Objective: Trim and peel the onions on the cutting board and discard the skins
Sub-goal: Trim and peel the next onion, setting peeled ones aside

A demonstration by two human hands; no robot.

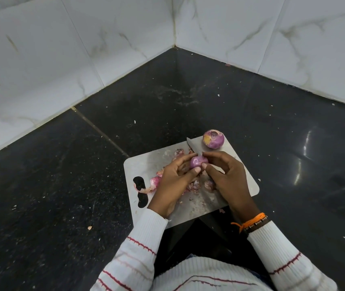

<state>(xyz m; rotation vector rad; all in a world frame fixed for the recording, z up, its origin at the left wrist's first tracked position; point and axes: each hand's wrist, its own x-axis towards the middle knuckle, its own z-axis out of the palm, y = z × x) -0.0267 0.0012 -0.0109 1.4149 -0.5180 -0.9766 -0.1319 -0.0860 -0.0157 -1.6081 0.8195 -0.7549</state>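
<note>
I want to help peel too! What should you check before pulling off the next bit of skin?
1. Small purple onion gripped by both the left hand and right hand: ok.
2. Steel knife blade lying on the board, pointing away from fingers: ok.
3. Where the knife handle lies: cannot tell, hidden.
4. Larger round purple onion resting on the grey cutting board: ok.
5. Loose pink skins discarded: not ok, still on the board.

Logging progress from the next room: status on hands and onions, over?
Both hands, left hand and right hand, hold small onion. Second onion waits on board. Knife and skins lie close.
</note>
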